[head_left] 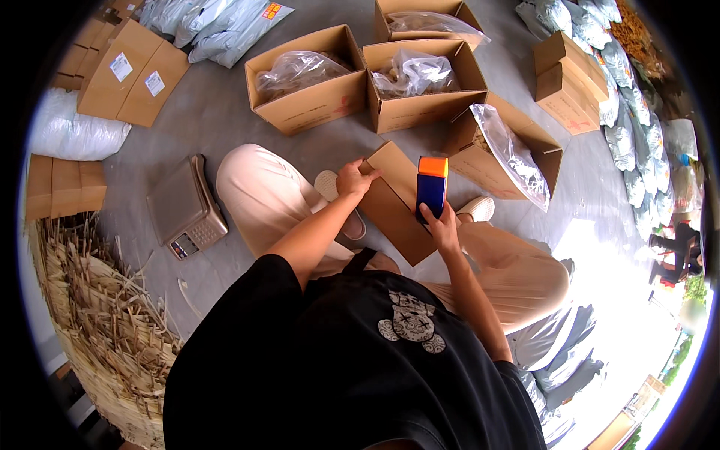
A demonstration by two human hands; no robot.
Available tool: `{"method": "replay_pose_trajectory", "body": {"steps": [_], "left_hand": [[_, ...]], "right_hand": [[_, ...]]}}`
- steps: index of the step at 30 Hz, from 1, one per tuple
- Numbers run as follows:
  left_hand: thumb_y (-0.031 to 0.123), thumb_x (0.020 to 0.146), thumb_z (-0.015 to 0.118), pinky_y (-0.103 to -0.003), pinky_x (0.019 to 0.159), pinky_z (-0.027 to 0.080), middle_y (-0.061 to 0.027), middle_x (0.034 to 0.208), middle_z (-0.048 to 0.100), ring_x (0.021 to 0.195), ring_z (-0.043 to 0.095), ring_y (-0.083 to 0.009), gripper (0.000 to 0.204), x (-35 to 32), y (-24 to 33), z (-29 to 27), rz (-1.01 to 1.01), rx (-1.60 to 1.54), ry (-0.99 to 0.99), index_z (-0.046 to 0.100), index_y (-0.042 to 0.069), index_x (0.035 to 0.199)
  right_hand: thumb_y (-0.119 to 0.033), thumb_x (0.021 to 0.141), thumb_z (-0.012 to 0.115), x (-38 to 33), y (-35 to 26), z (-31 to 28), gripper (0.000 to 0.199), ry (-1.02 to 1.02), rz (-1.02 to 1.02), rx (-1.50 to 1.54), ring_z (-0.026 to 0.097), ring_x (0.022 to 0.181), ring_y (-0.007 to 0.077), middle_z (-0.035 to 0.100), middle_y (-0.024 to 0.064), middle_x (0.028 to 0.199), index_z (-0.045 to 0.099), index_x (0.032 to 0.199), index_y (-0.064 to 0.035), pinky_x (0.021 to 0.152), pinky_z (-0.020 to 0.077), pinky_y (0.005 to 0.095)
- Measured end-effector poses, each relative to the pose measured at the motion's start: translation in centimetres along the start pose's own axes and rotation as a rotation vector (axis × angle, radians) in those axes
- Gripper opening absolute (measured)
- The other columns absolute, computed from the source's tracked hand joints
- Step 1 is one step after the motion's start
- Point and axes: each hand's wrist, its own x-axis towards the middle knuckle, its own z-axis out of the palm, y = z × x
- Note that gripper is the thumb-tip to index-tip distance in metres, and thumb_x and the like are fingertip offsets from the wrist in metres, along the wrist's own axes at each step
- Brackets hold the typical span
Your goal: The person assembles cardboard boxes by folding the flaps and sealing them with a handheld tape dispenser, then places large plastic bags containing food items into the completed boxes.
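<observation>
Left hand [354,180] grips the smooth cardboard box [394,201] by its far corner; right hand [441,225] clutches a blocky blue-and-orange tape dispenser [432,187] upon it, tape hidden.

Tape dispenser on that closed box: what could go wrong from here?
1. The left hand steadies the closed cardboard box only at its far corner, and the box rests on the person's lap, so it may shift under the pull of the tape.
2. The right hand holds the blue and orange tape dispenser upright on the box; its cutting edge could come close to the left fingers.
3. The open boxes with loose plastic bags stand close ahead and could get knocked.
</observation>
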Motion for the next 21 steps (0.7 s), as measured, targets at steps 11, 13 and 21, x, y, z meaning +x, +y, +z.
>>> {"method": "replay_pose_trajectory", "body": {"steps": [11,13,21], "left_hand": [[0.052,0.057,0.07,-0.038,0.077,0.045,-0.0159,0.092,0.063,0.087,0.06,-0.0298,0.066,-0.2,0.0,-0.3,0.046,0.098,0.062,0.061,0.008,0.106],[0.051,0.057,0.07,-0.038,0.077,0.045,-0.0163,0.092,0.063,0.088,0.06,-0.0303,0.066,-0.3,0.0,-0.3,0.041,0.072,0.048,0.061,0.009,0.107],[0.037,0.065,0.066,-0.04,0.076,0.045,-0.0121,0.091,0.063,0.087,0.059,-0.0307,0.046,-1.0,0.4,-0.5,0.066,-0.007,0.056,0.062,0.015,0.105]], "right_hand": [[-0.026,0.074,0.066,3.1,-7.5,2.4,0.041,-0.157,-0.216,-0.486,0.058,0.071,0.0316,0.061,0.0169,0.081,0.053,0.099,0.0036,0.066,0.046,0.0353],[-0.026,0.076,0.066,4.1,-8.2,2.8,0.04,-0.298,-0.063,-0.095,0.058,0.068,0.0231,0.06,0.0119,0.077,0.053,0.098,0.0045,0.064,0.0458,0.0314],[-0.034,0.073,0.071,4.2,1.7,2.4,0.04,-0.282,0.119,0.012,0.054,0.065,0.0086,0.061,0.0034,0.072,0.063,0.086,0.0031,0.06,0.0441,0.0239]]}}
